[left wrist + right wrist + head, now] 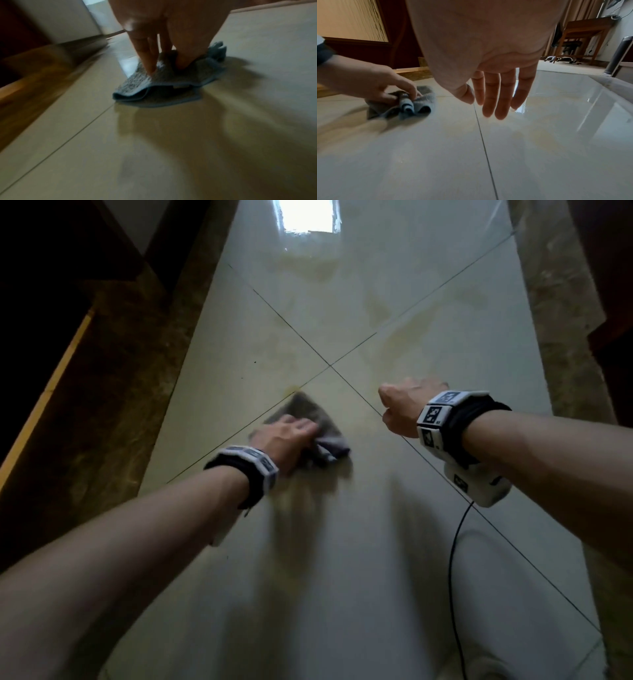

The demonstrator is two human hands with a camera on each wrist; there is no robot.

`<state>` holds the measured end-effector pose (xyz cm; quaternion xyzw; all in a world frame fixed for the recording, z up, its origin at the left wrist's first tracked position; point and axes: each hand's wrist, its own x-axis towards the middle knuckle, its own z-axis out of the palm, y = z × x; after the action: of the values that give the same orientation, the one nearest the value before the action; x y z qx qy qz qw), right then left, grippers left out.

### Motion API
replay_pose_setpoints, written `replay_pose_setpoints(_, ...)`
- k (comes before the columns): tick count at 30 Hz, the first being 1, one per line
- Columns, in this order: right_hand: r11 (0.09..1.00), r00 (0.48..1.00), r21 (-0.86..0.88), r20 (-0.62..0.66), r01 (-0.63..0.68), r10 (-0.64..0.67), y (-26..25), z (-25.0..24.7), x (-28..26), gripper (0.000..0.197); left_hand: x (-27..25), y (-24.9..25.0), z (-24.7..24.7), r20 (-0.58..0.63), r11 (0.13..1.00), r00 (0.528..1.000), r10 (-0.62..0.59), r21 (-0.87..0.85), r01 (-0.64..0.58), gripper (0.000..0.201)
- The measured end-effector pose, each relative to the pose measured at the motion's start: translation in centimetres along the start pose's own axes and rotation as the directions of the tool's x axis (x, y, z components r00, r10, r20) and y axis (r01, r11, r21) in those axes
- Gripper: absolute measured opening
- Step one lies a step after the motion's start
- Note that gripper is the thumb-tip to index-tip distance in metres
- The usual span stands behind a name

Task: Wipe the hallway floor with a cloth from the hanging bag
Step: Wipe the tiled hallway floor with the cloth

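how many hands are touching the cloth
1. The left hand presses the grey cloth on the floor tiles; the right hand hangs above the floor, holding nothing.

A narrow hallway with a glossy pale tile floor [342, 542]; thin dark grout lines [330, 366] cross it diagonally and meet in an X. Faint yellowish stains [404, 337] mark the tiles past the crossing. A bright window reflection [306, 215] glares at the far end. Brown marbled borders [565, 354] edge both sides, with dark wood [51, 251] beyond on the left. In the right wrist view, a pale textured panel [351, 19] sits in a dark red-brown frame, and further off stand a wooden table [583, 35], what looks like an office chair [565, 46] under it, and tan curtains [583, 9]
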<state>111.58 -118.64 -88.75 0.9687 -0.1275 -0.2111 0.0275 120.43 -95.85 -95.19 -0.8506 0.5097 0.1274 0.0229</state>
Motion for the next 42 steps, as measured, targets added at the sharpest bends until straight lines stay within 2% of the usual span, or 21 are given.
replay_pose_setpoints(1, 1.000, 1.000, -0.004, -0.003, 0.000, 0.000, 0.1, 0.0, -0.1, 0.012, -0.2, -1.9, -0.5, 0.000, 0.985, 0.985, -0.174, -0.022, 0.174, 0.028)
replay_pose_setpoints(2, 1.000, 1.000, -0.005, -0.006, 0.000, 0.000, 0.2, 0.0, -0.1, 0.012, -0.5, -3.6, -0.9, 0.001, 0.939, 0.939, -0.343, -0.032, 0.342, 0.024)
replay_pose_setpoints(4, 1.000, 1.000, -0.006, -0.002, -0.005, 0.005, 0.5, 0.0, -0.3, 0.012, -0.9, -5.8, -1.4, 0.028, 0.811, 0.811, -0.584, -0.010, 0.585, 0.023)
replay_pose_setpoints(6, 1.000, 1.000, -0.019, 0.005, -0.003, 0.003, 0.7, 0.3, -0.3, 0.014, -0.8, -5.9, -1.7, 0.073, 0.749, 0.746, -0.662, 0.036, 0.661, 0.026)
replay_pose_setpoints(9, 0.999, 1.000, -0.031, 0.012, -0.010, 0.010, 0.9, 0.7, -0.3, 0.014, -0.1, -2.6, -2.0, 0.050, 0.763, 0.762, -0.645, 0.003, 0.646, 0.027)
replay_pose_setpoints(12, 1.000, 1.000, -0.028, 0.023, -0.005, 0.006, 0.9, 0.9, -0.4, 0.013, 0.7, 3.5, -1.0, -0.058, 0.900, 0.900, -0.432, -0.087, 0.427, 0.024)
replay_pose_setpoints(14, 1.000, 1.000, -0.007, 0.025, -0.003, 0.003, 0.8, 0.8, -0.3, 0.011, 1.0, 7.7, 0.6, -0.158, 0.990, 0.980, -0.118, -0.091, 0.105, 0.022)
replay_pose_setpoints(16, 1.000, 1.000, 0.012, 0.014, 0.000, 0.000, 0.6, 0.9, -0.3, 0.013, 0.5, 11.4, 2.1, -0.172, 0.972, 0.961, 0.217, -0.058, -0.229, 0.023)
replay_pose_setpoints(18, 1.000, 1.000, 0.007, 0.013, 0.001, -0.001, 0.4, 1.1, 0.0, 0.015, -0.2, 14.0, 3.3, -0.078, 0.886, 0.885, 0.460, -0.027, -0.463, 0.027)
replay_pose_setpoints(20, 1.000, 1.000, -0.002, 0.021, 0.008, -0.008, 0.2, 1.2, 0.1, 0.015, -0.5, 14.5, 3.7, -0.032, 0.817, 0.819, 0.573, -0.052, -0.574, 0.031)
replay_pose_setpoints(21, 1.000, 1.000, -0.002, 0.020, 0.012, -0.012, 0.1, 1.2, 0.2, 0.013, -0.5, 13.9, 3.7, -0.048, 0.803, 0.806, 0.590, -0.068, -0.592, 0.035)
replay_pose_setpoints(22, 1.000, 1.000, 0.002, 0.019, 0.013, -0.013, 0.0, 1.2, 0.2, 0.011, -0.2, 12.9, 3.7, -0.093, 0.806, 0.810, 0.579, -0.086, -0.586, 0.037)
replay_pose_setpoints(24, 1.000, 1.000, 0.021, 0.021, 0.012, -0.012, 0.0, 1.1, 0.1, 0.007, 0.5, 10.2, 3.2, -0.169, 0.870, 0.874, 0.456, -0.122, -0.477, 0.029)
replay_pose_setpoints(26, 1.000, 1.000, 0.023, 0.019, 0.007, -0.008, -0.1, 1.0, 0.0, 0.007, 1.4, 6.7, 2.1, -0.170, 0.965, 0.964, 0.203, -0.134, -0.227, 0.029)
replay_pose_setpoints(28, 1.000, 1.000, 0.013, 0.024, 0.003, -0.003, -0.1, 1.0, 0.0, 0.009, 1.9, 2.6, 0.4, -0.082, 0.984, 0.992, -0.097, -0.158, 0.083, 0.030)
replay_pose_setpoints(30, 1.000, 0.999, 0.002, 0.035, 0.000, 0.000, 0.0, 1.2, -0.1, 0.010, 2.0, -2.3, -0.7, -0.003, 0.924, 0.933, -0.359, -0.142, 0.355, 0.028)
replay_pose_setpoints(33, 1.000, 0.999, -0.014, 0.043, 0.019, -0.019, 0.1, 1.7, -0.2, 0.012, 1.3, -8.1, -1.3, 0.041, 0.788, 0.792, -0.609, -0.090, 0.610, 0.023)
replay_pose_setpoints(35, 1.000, 0.998, 0.003, 0.059, 0.025, -0.025, 0.1, 2.0, -0.3, 0.013, 1.0, -9.3, -1.4, 0.074, 0.727, 0.730, -0.679, -0.071, 0.683, 0.025)
replay_pose_setpoints(37, 1.000, 0.997, 0.006, 0.069, 0.026, -0.026, 0.4, 2.3, -0.2, 0.013, 1.4, -7.8, -1.5, 0.061, 0.729, 0.730, -0.681, -0.037, 0.683, 0.029)
replay_pose_setpoints(40, 1.000, 0.996, 0.014, 0.086, 0.028, -0.029, 0.4, 2.9, -0.1, 0.013, 2.4, -1.6, -1.5, -0.040, 0.815, 0.816, -0.577, -0.086, 0.573, 0.027)
replay_pose_setpoints(42, 1.000, 0.995, 0.020, 0.094, 0.021, -0.023, 0.4, 3.0, -0.1, 0.009, 2.9, 2.9, -0.3, -0.117, 0.915, 0.909, -0.399, -0.112, 0.387, 0.025)
